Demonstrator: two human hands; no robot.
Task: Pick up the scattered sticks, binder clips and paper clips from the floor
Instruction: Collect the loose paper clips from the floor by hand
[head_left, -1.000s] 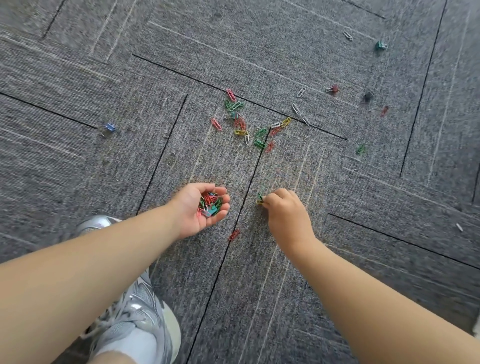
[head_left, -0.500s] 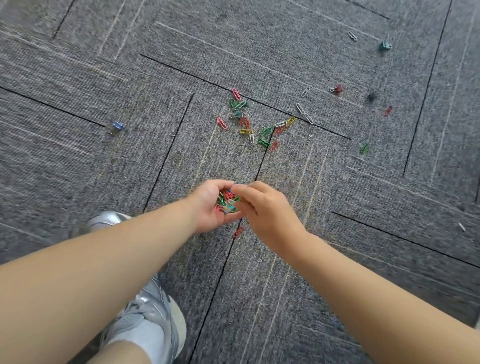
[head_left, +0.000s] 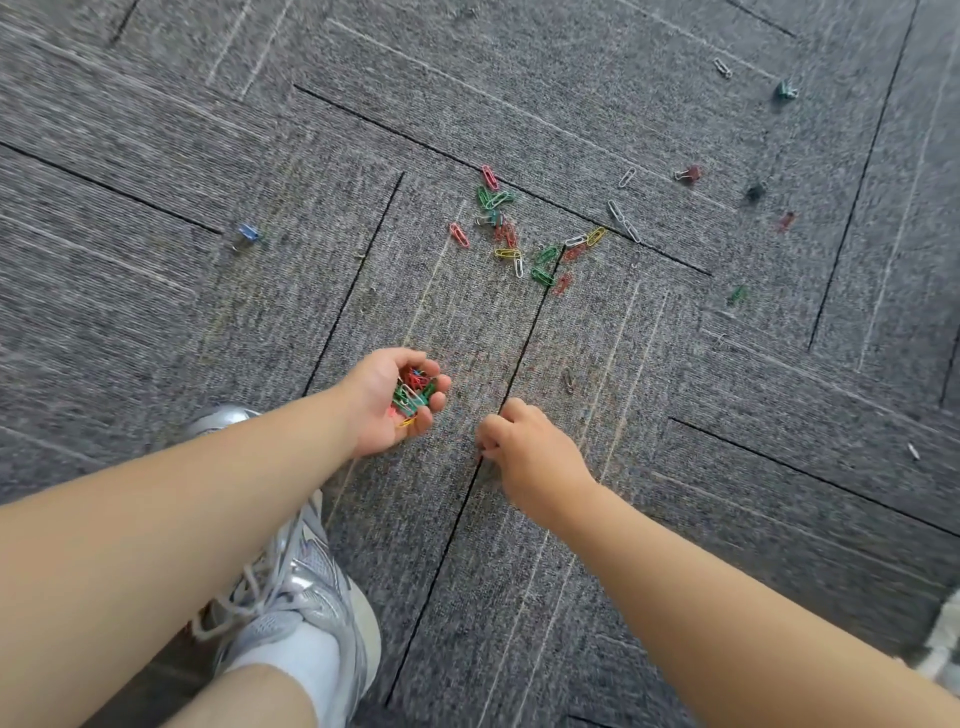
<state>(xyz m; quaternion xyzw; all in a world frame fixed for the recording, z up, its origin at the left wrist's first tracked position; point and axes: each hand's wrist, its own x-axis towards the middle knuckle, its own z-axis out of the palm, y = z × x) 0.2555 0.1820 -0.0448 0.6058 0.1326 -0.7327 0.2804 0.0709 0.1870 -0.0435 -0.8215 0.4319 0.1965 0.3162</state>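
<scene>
floor (head_left: 156, 322): grey ribbed carpet tiles, dark seams | loose paper clips (head_left: 506, 253): thin coloured wire loops, scattered ahead of both hands | blue binder clip (head_left: 247, 233): apart, far left | left hand (head_left: 382, 421): cupped palm-up, cradling gathered paper clips (head_left: 413, 392) | right hand (head_left: 530, 452): fingers curled down onto the carpet at a seam, pinching anything or not cannot be told
</scene>
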